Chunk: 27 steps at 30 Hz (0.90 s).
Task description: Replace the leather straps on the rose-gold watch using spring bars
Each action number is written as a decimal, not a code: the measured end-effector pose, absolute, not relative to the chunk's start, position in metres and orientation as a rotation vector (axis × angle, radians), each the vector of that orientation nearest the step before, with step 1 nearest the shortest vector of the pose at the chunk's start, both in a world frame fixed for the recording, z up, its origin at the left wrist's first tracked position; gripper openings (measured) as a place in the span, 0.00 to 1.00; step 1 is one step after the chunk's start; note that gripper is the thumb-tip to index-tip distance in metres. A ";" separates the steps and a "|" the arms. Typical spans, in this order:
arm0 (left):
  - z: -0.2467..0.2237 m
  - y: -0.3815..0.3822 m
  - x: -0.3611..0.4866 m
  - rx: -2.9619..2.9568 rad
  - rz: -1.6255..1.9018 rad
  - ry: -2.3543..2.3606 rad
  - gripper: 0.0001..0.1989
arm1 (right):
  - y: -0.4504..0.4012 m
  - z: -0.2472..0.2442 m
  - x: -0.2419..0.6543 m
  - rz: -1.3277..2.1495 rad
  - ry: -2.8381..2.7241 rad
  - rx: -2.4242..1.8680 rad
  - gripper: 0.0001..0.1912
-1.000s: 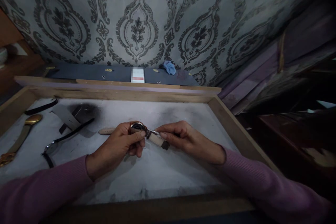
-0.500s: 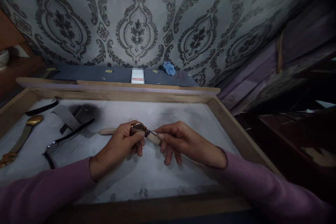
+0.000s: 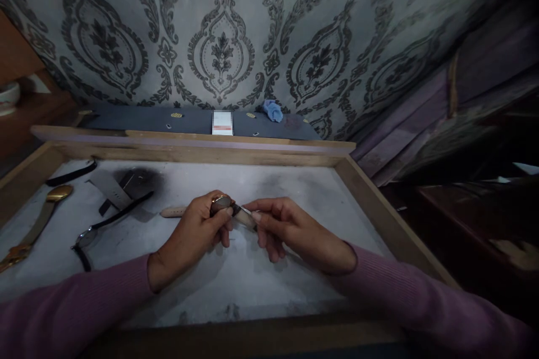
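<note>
A wristwatch [image 3: 222,202] with a round case and a pale beige strap is held up over the white surface. My left hand [image 3: 197,230] is closed round its case, thumb on the near edge. One strap end sticks out to the left of the hand, the other slants down toward the right. My right hand [image 3: 290,228] pinches a thin, shiny metal tool [image 3: 246,210] between thumb and fingers. The tool's tip points at the joint of case and strap; whether it touches is too small to tell.
A wooden rim [image 3: 202,151] borders the white work surface [image 3: 295,286]. At left lie a gold-coloured watch [image 3: 59,193], a watch with a black strap [image 3: 86,235], a black strap [image 3: 71,174] and a grey strap [image 3: 112,190]. Behind the rim sit a small box [image 3: 222,123] and a crumpled blue cloth [image 3: 273,111].
My right hand has shifted slightly, its lower fingers curling in more. The watch stays in my left hand and has tilted a little. The whole view has moved slightly.
</note>
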<state>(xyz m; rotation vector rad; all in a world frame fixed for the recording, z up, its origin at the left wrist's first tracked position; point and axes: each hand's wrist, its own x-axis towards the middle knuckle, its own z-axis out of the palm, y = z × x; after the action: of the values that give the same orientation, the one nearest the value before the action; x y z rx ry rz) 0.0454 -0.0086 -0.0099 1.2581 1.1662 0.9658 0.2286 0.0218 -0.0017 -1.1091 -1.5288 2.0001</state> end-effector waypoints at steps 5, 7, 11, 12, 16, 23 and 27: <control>-0.011 -0.009 0.046 1.247 0.939 1.176 0.12 | 0.021 -0.005 0.223 1.851 -1.611 -1.054 0.17; -0.012 -0.010 0.046 1.236 0.942 1.170 0.12 | 0.021 -0.003 0.222 1.833 -1.629 -1.011 0.17; -0.014 -0.009 0.046 1.192 0.968 1.138 0.12 | 0.021 0.000 0.221 1.722 -1.763 -0.937 0.18; -0.014 -0.009 0.046 1.170 0.969 1.128 0.12 | 0.021 0.000 0.221 1.679 -1.806 -0.937 0.18; -0.014 -0.010 0.046 1.038 0.975 1.090 0.13 | 0.023 -0.003 0.224 1.561 -1.922 -0.942 0.19; -0.016 -0.012 0.047 0.923 0.958 1.076 0.14 | 0.023 -0.004 0.225 1.588 -1.971 -0.860 0.19; -0.016 -0.013 0.048 0.909 0.982 1.067 0.13 | 0.023 -0.002 0.224 1.588 -1.951 -0.869 0.18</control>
<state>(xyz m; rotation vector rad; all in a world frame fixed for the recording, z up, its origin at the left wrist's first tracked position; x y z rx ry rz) 0.0475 -0.0130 -0.0156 0.9088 1.0672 0.9817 0.2244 0.0226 -0.0022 -0.8693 -1.9510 1.5885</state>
